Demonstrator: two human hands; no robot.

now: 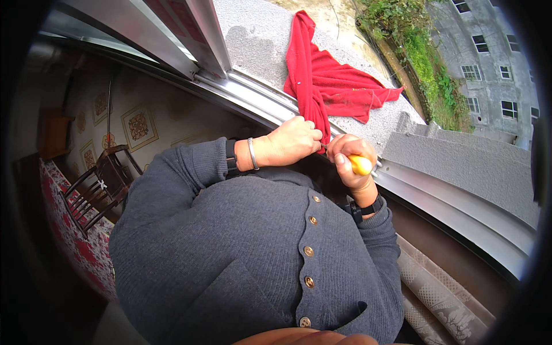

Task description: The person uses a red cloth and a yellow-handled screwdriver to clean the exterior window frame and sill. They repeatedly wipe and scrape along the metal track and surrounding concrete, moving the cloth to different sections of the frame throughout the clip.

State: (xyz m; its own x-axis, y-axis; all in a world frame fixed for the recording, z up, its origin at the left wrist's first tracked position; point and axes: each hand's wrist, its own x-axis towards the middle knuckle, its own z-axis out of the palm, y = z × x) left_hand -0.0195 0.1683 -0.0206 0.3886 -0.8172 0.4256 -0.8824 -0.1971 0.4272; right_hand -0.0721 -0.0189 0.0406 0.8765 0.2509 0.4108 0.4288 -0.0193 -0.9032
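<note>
A red cloth (pixel 340 88) lies across the rough grey outer ledge and hangs inward over the window track. Its gathered inner end is bunched at my left hand (pixel 294 141), whose curled fingers grip it. My right hand (pixel 351 157) is closed round a tool with a yellow handle (pixel 360 165), probably a screwdriver. A short bit of thin metal shows between the two hands, against the cloth. The tool's tip is hidden by the cloth and my left fingers.
The metal window track (pixel 258 92) runs diagonally, with sliding frames (pixel 189 39) at upper left. Beyond the rough ledge (pixel 457 159) stand greenery and a grey building (pixel 496 64). Indoors are a dark wooden chair (pixel 105 181) at left and a patterned curtain (pixel 444 289) at lower right.
</note>
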